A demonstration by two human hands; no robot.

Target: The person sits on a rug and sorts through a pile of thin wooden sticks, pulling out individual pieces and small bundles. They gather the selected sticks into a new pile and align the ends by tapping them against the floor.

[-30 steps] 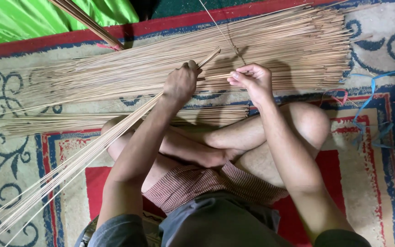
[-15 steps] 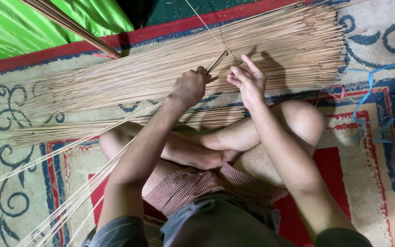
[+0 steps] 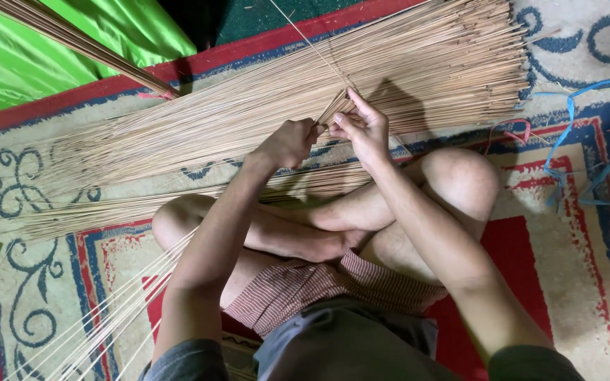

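Left hand gripping thin sticks (tan), right hand pinching them

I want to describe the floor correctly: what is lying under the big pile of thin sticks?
Under the pile of thin sticks lies a patterned carpet with a red border; its blue scrolls show at the edges. The part directly beneath the sticks is covered, so anything there cannot be seen.

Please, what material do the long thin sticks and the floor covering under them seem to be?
The sticks look like dry plant stems, perhaps palm ribs or split bamboo: pale tan, matte, thin and straight. The carpet looks like woven textile, soft and matte, patterned in red, blue and cream.
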